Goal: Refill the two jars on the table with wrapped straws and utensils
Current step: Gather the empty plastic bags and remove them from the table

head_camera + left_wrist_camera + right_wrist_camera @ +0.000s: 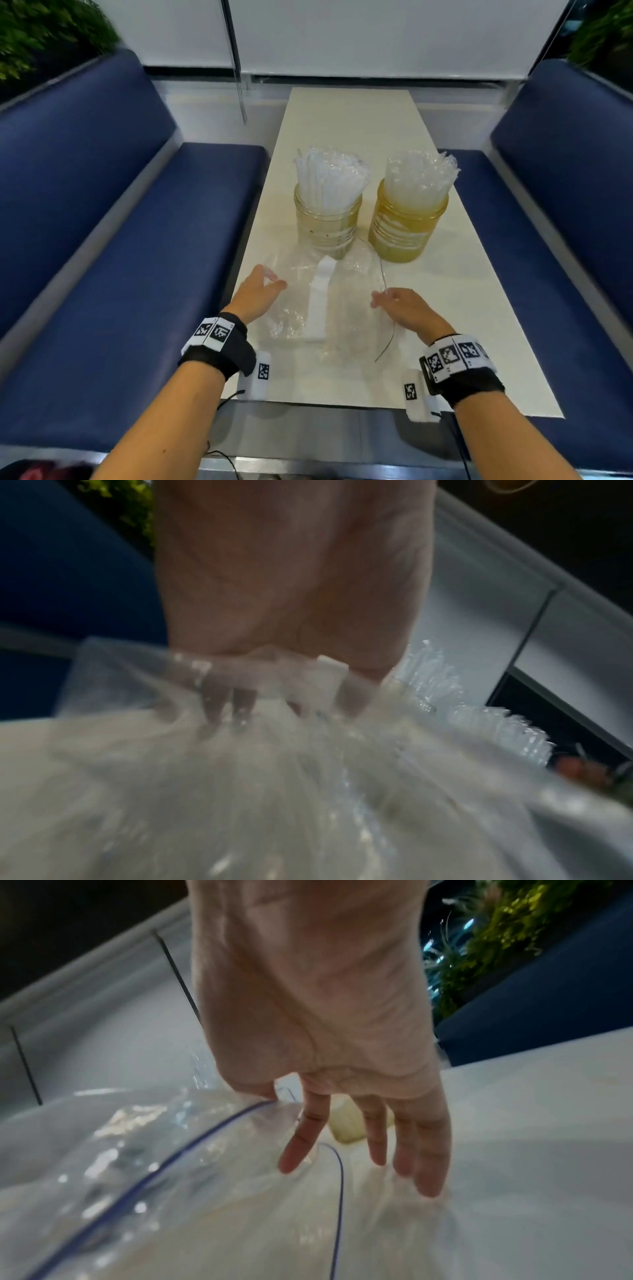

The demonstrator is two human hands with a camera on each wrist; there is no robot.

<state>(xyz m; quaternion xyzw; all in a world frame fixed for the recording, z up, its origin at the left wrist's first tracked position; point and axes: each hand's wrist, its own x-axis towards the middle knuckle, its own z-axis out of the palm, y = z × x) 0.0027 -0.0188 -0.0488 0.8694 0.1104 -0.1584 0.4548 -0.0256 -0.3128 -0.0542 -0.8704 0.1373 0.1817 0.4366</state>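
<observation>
head view: both hands' fingers pinch the clear bag [329, 301]; no writing on it legible.

The white table [349, 113] carries 2 filled jars [327, 222] side by side and a clear plastic bag [329, 301].

Two filled jars [327, 219] [406, 226], one clear plastic bag [322, 301], two blue benches [102, 240] [555, 205], one table [349, 120].

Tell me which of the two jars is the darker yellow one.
The jar on the right, nearest the right hand, is a deeper amber. The left jar, holding the white-wrapped straws, is paler and clearer.
</observation>
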